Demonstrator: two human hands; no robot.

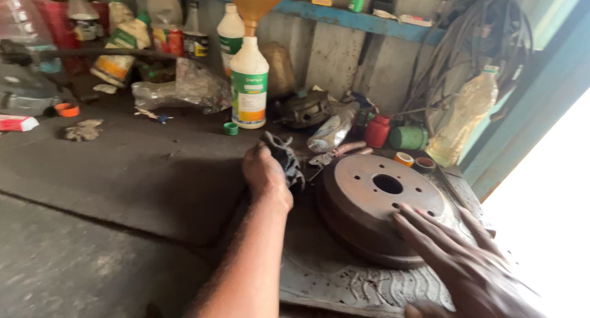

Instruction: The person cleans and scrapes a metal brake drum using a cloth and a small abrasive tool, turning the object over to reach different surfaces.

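Upper left of the frame: a clutter of plastic bottles and a crumpled clear bag [196,84] against the corrugated wall, all dusty. A white plastic bottle [249,87] with a green and orange label stands upper centre, an amber funnel [254,3] seated in its neck; a small green cap [230,128] lies just beside its foot.

Centre: the left hand [265,173] is closed on a dark, greasy rag [284,158], fingers curled round the cloth, knuckles up, on the black, grimy workbench [123,170].

Right of centre: a rusty brake drum [375,201] lies flat, face up, on a worn rubber mat [344,281] — cast metal, round, a centre bore ringed by stud holes, brown scale on top. The right hand [455,250] lies open on its near rim, fingers spread and flat, gripping nothing.

Judgement: the flat palm should press down firmly so the drum cannot spin, while the rag is bunched tight for wiping; rust will be abrasive and the rim edge sharp.

Behind it: pliers [338,153] with pink handles, a red can [377,132], tape rolls [413,162]. Far right, a yellowish oil bottle [464,112] leans below coiled cables [485,41].
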